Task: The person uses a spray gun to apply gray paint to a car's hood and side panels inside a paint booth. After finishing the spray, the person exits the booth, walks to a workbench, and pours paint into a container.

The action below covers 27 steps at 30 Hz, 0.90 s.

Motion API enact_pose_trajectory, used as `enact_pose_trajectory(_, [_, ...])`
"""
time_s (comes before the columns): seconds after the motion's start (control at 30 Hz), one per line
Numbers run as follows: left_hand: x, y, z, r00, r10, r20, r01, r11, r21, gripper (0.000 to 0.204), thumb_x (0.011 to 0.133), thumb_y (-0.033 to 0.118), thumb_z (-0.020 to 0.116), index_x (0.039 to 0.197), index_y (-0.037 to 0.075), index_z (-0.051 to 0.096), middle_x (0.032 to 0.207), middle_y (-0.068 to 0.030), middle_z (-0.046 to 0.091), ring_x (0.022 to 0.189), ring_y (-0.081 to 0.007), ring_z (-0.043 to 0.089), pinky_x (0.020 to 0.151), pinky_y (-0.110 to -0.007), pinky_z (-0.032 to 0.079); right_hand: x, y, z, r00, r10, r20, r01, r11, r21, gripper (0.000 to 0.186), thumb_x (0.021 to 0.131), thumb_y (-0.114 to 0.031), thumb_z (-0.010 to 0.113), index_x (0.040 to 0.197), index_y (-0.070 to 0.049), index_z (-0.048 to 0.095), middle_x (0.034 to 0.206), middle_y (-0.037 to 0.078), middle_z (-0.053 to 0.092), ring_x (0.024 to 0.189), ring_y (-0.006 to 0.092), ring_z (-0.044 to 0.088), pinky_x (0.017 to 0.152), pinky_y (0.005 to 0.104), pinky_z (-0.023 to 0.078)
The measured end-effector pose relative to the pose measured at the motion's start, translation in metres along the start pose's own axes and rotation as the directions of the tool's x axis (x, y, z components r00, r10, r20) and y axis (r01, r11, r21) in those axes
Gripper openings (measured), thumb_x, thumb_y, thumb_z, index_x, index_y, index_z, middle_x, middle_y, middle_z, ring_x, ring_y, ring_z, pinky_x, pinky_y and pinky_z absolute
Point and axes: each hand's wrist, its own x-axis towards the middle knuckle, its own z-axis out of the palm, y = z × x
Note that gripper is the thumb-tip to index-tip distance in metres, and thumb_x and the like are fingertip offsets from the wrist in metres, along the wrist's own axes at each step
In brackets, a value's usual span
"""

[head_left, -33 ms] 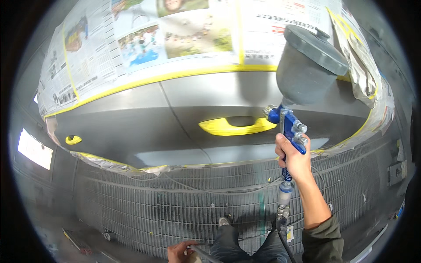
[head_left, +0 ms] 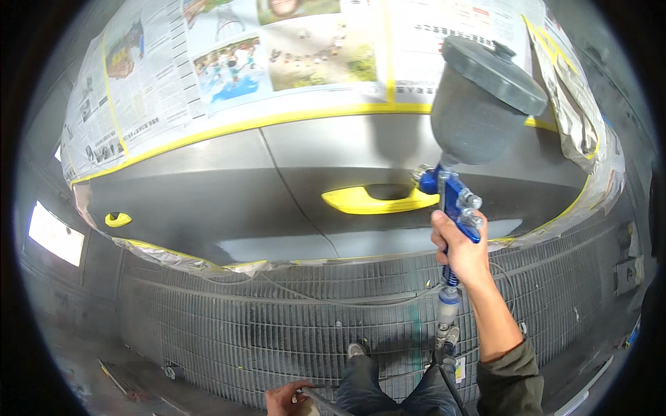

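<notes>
A blue spray gun (head_left: 454, 202) with a large grey cup (head_left: 482, 104) on top is gripped in my right hand (head_left: 461, 249), its nozzle near a yellow-masked door handle (head_left: 371, 206) on a grey car door panel (head_left: 270, 222). An inline filter (head_left: 449, 305) hangs below the gun on the air line. My left hand (head_left: 284, 396), low at the bottom edge, is closed around a grey hose (head_left: 319, 402).
Newspaper sheets (head_left: 146, 90) with yellow tape (head_left: 250, 125) cover the upper car. A smaller yellow-covered handle (head_left: 118, 220) is at left. A metal grate floor (head_left: 277, 319) carries a looping hose and my feet (head_left: 357, 350). Booth walls with a lit panel (head_left: 55, 232) surround the car.
The spray gun and my right hand have shifted slightly left relative to the door, while the car sits a little farther right in the picture.
</notes>
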Motion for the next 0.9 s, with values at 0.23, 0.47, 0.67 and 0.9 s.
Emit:
enact_pose_trajectory(0.23, [-0.003,-0.014,-0.036,0.996,-0.018,-0.089,0.013,0.998,-0.064,0.037,0.075,0.006,0.065,0.110,0.019,0.072,0.062,-0.0077,0.054,0.051,-0.0196,0.051,0.048,-0.036,0.043,-0.005,-0.001,0.105,0.963,-0.116,0.244,0.128,0.991,-0.033,0.014,0.095,-0.019,0.066,0.098,-0.006,0.061,0.067,-0.004,0.052,0.059,0.0044,0.047,0.052,0.0230,0.039])
enact_pose_trajectory(0.47, [0.016,0.000,-0.049,0.994,0.084,-0.067,-0.082,0.996,0.043,0.029,0.078,0.003,0.064,0.104,0.014,0.071,0.063,-0.0076,0.054,0.051,-0.0190,0.048,0.047,-0.034,0.041,0.013,-0.020,0.115,0.846,0.026,0.532,-0.031,1.000,0.001,0.026,0.094,-0.020,0.067,0.113,-0.004,0.062,0.071,-0.003,0.053,0.064,0.0059,0.047,0.060,0.0250,0.043])
enact_pose_trajectory(0.67, [0.032,0.020,-0.020,0.972,0.222,-0.072,-0.221,0.975,0.033,0.024,0.086,0.001,0.060,0.104,0.013,0.071,0.065,-0.0080,0.056,0.048,-0.0145,0.044,0.045,-0.031,0.038,0.021,-0.033,0.045,0.929,-0.143,0.340,0.181,0.980,-0.083,0.054,0.094,-0.011,0.062,0.145,-0.001,0.046,0.118,0.013,0.066,0.103,0.0155,0.060,0.095,0.0290,0.046])
enact_pose_trajectory(0.9, [0.059,0.052,0.018,0.950,0.305,0.071,-0.310,0.948,0.074,0.022,0.085,0.014,0.069,0.107,0.014,0.071,0.064,-0.0050,0.058,0.046,-0.0159,0.042,0.045,-0.031,0.037,0.031,-0.032,-0.076,0.976,-0.179,0.123,0.193,0.975,-0.112,0.056,0.093,-0.010,0.064,0.144,0.002,0.045,0.125,0.015,0.065,0.112,0.0153,0.058,0.100,0.0288,0.043])
